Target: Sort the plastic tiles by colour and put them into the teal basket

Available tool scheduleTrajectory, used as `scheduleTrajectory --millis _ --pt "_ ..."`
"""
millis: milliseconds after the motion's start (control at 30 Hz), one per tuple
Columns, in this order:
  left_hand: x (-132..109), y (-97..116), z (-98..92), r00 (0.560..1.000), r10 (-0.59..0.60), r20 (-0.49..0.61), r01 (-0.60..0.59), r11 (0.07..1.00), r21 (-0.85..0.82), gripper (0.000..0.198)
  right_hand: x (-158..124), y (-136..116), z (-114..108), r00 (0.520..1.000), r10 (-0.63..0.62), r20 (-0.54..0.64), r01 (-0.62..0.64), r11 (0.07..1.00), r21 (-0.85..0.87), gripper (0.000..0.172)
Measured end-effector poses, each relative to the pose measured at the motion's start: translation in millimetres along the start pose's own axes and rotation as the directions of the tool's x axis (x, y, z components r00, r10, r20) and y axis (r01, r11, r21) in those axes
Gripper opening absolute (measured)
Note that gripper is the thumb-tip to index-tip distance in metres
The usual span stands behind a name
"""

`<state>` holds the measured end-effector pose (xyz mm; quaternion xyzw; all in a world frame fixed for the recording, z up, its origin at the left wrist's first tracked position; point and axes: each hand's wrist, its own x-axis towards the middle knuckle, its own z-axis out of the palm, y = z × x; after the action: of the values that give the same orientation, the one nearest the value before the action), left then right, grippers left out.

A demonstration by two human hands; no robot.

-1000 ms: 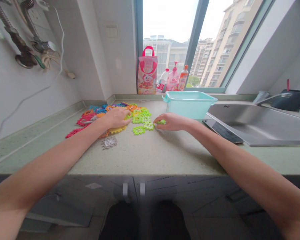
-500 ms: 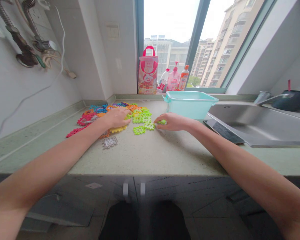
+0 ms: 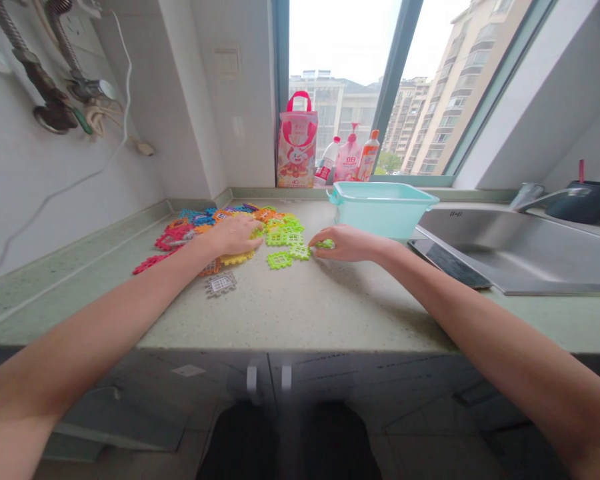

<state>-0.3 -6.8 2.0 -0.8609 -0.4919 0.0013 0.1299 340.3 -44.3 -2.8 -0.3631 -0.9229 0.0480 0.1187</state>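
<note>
My left hand (image 3: 235, 235) rests over a pile of interlocking plastic building pieces (image 3: 177, 235) on the counter. Its thumb and fingers are closed around a yellow-green building piece (image 3: 257, 233), partly covered by the hand. On the other side, my right hand (image 3: 347, 244) lies low on the counter, with curled fingers about a green building piece (image 3: 325, 245). Between the hands, several lime-green lattice pieces (image 3: 279, 260) lie flat. Yellow pieces (image 3: 239, 258) show under my left hand, and a grey window-shaped piece (image 3: 221, 284) lies nearer to me.
A light-blue plastic tub (image 3: 383, 212) stands behind my right hand. Right of it are a dark phone-like slab (image 3: 447, 263) and a steel sink (image 3: 530, 253). A pink bag (image 3: 297, 150) and several bottles (image 3: 347, 160) line the windowsill.
Both hands keep the same places and grips. The whole view has shifted very slightly; no piece has visibly moved.
</note>
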Motion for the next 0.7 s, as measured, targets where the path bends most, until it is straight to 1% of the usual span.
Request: scheduleTrajectory --millis 200,333,533,700 --pt "-1.8 2.8 -4.6 1.0 0.014 0.008 -0.014 1.0 0.026 0.056 -0.7 0.2 -0.5 1.0 -0.008 0.002 0.008 1.0 -0.004 0.035" --pt "-1.3 2.3 -4.4 0.999 0.035 0.005 -0.035 0.999 0.024 0.056 -0.8 -1.5 -1.3 1.0 0.001 0.008 -0.001 1.0 -0.002 0.036" --pt "-2.3 2.6 -5.5 1.0 0.023 0.019 -0.023 1.0 0.007 0.056 -0.9 -2.3 -1.6 1.0 0.006 0.006 -0.006 1.0 -0.003 0.034" --pt "-1.6 0.8 -4.8 0.999 0.039 0.026 -0.04 0.999 0.004 0.057 -0.9 -0.9 -0.7 1.0 0.006 0.013 -0.006 1.0 -0.007 0.036"
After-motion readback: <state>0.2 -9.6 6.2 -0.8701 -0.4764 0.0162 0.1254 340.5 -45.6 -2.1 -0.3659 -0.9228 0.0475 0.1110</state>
